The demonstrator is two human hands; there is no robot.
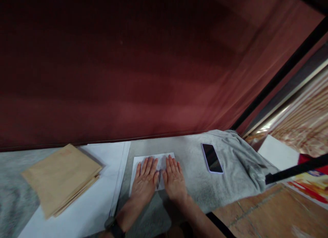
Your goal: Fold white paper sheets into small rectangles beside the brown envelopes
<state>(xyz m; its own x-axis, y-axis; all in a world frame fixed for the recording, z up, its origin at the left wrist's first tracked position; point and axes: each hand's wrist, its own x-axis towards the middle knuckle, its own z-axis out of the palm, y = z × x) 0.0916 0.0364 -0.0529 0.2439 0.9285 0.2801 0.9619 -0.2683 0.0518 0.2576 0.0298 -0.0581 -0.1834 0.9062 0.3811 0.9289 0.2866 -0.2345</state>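
A white sheet of paper [136,161] lies on the grey cloth, under both my hands. My left hand [145,179] rests flat on its left part, fingers stretched forward. On its right part my right hand [174,178] lies flat too, palm down. A narrow strip of the paper shows between the two thumbs, with what looks like a crease or shadow there. Much of the sheet is hidden beneath my palms. Neither hand grips anything.
A stack of brown paper envelopes or folders [64,176] sits on large white sheets [102,197] at left. To the right, a phone [212,158] lies on the grey cloth [194,183]. A dark red fabric wall [153,77] rises behind. Tiled floor [266,210] shows at lower right.
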